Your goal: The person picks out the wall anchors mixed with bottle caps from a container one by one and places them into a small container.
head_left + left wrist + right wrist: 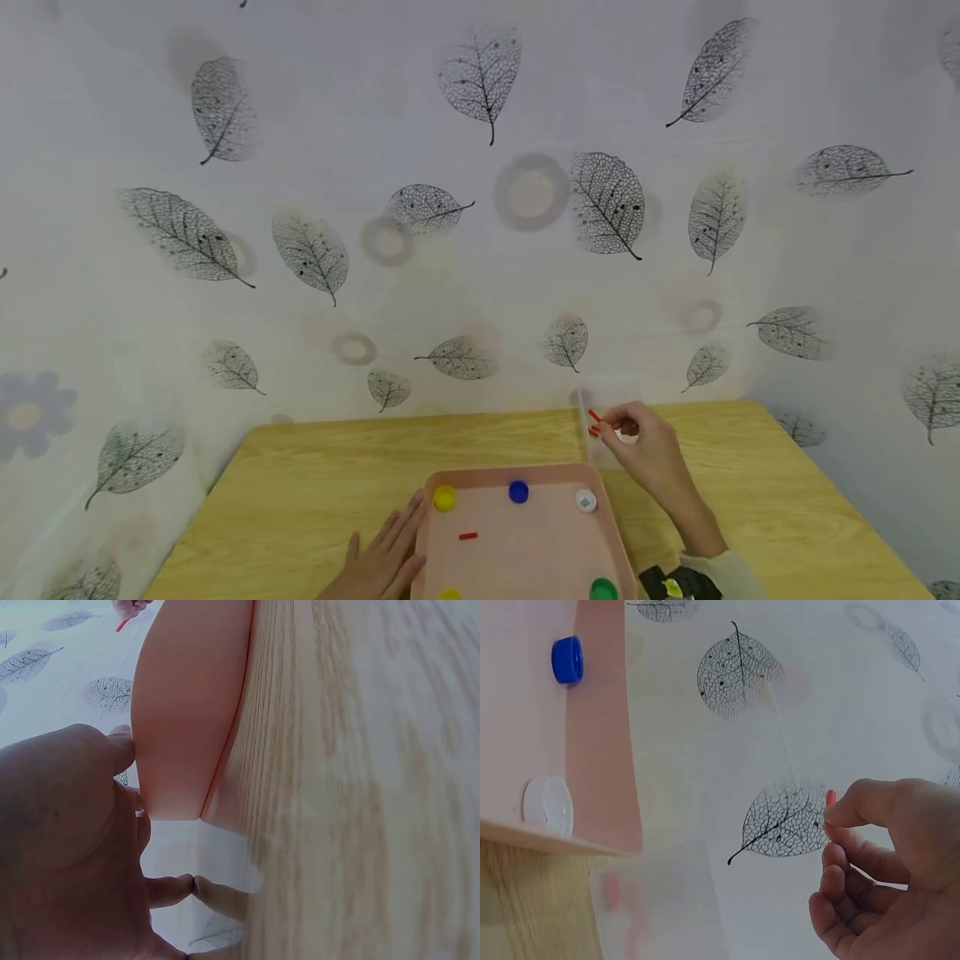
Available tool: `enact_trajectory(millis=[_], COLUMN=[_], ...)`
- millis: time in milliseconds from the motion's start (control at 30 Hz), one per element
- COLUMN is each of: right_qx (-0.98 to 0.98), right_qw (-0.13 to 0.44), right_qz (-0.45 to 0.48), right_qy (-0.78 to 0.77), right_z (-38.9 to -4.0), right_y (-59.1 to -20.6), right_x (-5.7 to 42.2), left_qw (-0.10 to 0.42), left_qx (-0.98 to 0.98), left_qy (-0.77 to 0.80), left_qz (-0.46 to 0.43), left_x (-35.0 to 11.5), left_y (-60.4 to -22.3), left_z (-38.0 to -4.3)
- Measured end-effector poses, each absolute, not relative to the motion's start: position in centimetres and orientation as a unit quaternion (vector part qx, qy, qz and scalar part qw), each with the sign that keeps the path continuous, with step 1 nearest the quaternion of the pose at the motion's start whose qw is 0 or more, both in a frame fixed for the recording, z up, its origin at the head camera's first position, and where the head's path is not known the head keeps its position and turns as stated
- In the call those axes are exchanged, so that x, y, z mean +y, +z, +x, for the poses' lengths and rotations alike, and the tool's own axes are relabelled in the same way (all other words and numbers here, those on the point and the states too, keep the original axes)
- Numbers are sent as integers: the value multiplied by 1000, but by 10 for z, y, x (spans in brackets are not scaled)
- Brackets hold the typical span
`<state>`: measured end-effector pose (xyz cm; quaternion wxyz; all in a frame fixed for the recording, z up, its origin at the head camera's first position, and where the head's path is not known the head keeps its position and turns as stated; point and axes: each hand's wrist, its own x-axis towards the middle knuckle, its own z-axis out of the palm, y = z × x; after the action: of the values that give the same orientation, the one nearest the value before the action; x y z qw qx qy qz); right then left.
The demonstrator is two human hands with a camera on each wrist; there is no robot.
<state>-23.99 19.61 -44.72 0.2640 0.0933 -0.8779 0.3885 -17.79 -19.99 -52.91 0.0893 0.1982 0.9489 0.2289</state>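
My right hand (pixel 648 454) pinches a small red stick (pixel 595 415) between thumb and fingertips, raised beyond the tray's far right corner. Below those fingers stands a clear plastic box (pixel 667 900) with blurred red pieces (pixel 613 891) showing through it. My left hand (pixel 382 554) lies with straight fingers along the left side of the pink tray (pixel 525 542), thumb at its wall. Inside the tray, one red stick (pixel 468 536) lies toward the left.
Along the tray's far side sit a yellow cap (pixel 445 498), a blue cap (pixel 518 492) and a white cap (pixel 586 500). Nearer are a green cap (pixel 603 590) and another yellow cap (pixel 450 595). The wooden table (pixel 322 467) ends at a leaf-patterned curtain (pixel 465 292).
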Motion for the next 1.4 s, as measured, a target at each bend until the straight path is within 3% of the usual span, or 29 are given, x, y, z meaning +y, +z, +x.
enact_trajectory(millis=[1067,1400], right_qx=[-878,-892], right_qw=[325,319], right_qz=[60,60], right_qy=[345,313], right_z=[-266,-268], right_y=[-492,-498], right_x=[225,221], left_qw=[101,105], left_qx=[946,947], left_qy=[236,230], left_qz=[198,197], left_x=[-199,-198], left_y=[-525,-525], left_z=[-178,-179])
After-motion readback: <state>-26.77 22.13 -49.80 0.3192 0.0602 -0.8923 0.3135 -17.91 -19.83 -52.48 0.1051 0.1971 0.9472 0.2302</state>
